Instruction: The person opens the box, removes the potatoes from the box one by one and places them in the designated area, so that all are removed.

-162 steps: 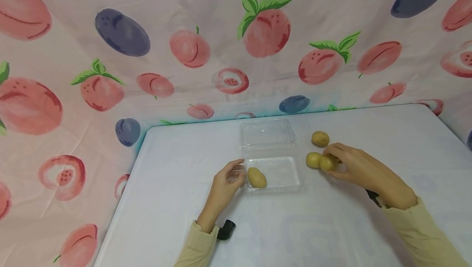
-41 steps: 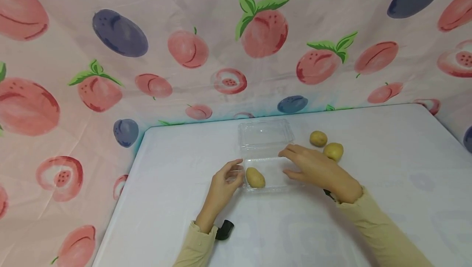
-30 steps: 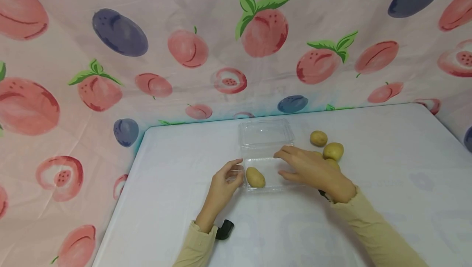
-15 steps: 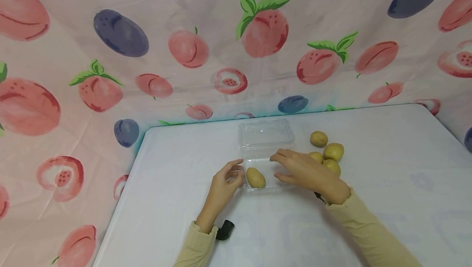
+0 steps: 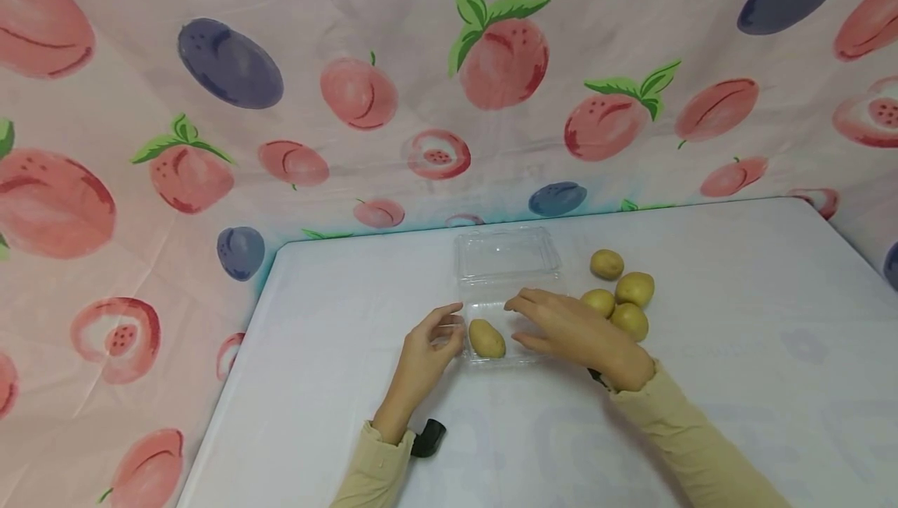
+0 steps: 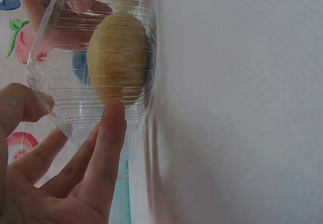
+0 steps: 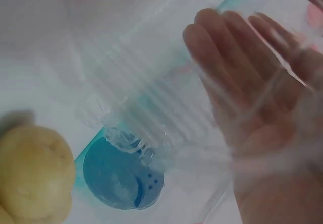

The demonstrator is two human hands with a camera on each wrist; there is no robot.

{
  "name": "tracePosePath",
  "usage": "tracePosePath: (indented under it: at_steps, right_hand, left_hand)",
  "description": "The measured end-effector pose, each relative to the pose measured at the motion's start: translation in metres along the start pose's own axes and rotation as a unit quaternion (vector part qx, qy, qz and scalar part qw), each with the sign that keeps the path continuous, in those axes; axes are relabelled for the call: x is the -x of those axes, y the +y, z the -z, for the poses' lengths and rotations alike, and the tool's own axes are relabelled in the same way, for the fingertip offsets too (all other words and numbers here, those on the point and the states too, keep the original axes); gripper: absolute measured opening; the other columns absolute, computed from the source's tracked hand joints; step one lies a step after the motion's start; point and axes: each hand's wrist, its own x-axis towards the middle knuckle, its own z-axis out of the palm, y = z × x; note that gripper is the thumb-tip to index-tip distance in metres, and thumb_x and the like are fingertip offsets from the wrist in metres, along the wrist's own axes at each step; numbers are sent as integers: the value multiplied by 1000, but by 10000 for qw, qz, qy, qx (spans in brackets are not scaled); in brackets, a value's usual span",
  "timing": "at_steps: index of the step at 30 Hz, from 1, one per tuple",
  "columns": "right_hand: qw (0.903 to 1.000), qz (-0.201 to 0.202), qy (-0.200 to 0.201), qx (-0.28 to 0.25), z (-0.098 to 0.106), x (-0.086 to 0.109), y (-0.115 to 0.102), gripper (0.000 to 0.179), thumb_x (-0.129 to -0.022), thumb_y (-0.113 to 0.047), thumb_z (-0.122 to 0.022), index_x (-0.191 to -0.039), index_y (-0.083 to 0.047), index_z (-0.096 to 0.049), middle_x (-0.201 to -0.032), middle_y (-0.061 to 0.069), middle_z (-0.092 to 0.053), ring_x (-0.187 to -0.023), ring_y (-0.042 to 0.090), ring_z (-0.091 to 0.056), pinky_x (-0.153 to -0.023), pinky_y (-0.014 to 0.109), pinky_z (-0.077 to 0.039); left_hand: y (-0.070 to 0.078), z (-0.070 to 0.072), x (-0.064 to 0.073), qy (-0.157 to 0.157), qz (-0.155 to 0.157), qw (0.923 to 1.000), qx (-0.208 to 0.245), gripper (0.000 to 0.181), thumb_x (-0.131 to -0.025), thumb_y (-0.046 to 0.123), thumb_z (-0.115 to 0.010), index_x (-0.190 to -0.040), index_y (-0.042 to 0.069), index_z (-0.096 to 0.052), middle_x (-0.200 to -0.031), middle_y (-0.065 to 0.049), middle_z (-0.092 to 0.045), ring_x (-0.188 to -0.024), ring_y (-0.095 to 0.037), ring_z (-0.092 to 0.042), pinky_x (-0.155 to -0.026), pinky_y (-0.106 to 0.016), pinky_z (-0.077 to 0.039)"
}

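A clear plastic clamshell box [image 5: 515, 362] lies unfolded on the table, its lid [image 5: 508, 253] folded back on the far side. One potato [image 5: 487, 338] sits inside at the left end; the left wrist view shows the same potato [image 6: 118, 57] through the ribbed wall. My left hand [image 5: 428, 344] touches the box's left wall with its fingertips. Over the right part of the box is my right hand [image 5: 571, 329], palm down and fingers extended, with nothing between them. In the right wrist view the right hand [image 7: 267, 108] appears blurred through clear plastic.
Several potatoes [image 5: 634, 288] lie in a loose group on the white table [image 5: 737, 383] right of the box. Fruit-printed cloth [image 5: 421, 40] rises behind the table's far edge.
Since the earliest frame, my right hand has left a potato in the right-hand group and moved left over the box. It slid further left in the last second. My left hand has stayed in place.
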Motion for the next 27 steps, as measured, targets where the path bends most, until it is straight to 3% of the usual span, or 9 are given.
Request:
tracePosePath:
  at_steps: [13,27]
  right_hand:
    - [9997,-46,-98,-233,-8,-6,-8,35,-89,-23,-74,-117,-3,-66,-110,7,-67,-95,19,-67,-79,32,-59]
    - [9989,-95,-207,-416,-17,-15,-13,40,-94,-32,-69,-121,-3,-64,-112,7,-68,-98,19,-68,-83,34,-59]
  left_hand:
    - [-2,0,-1,16,24,10000,9,37,-95,1,-60,-133,-1,-58,-121,-27,-63,-111,-37,-64,-88,-38,-59]
    - [-4,-1,-1,-47,86,9999,115,39,-96,1,-60,-134,-2,-56,-122,-27,-62,-113,-38,-63,-86,-28,-59]
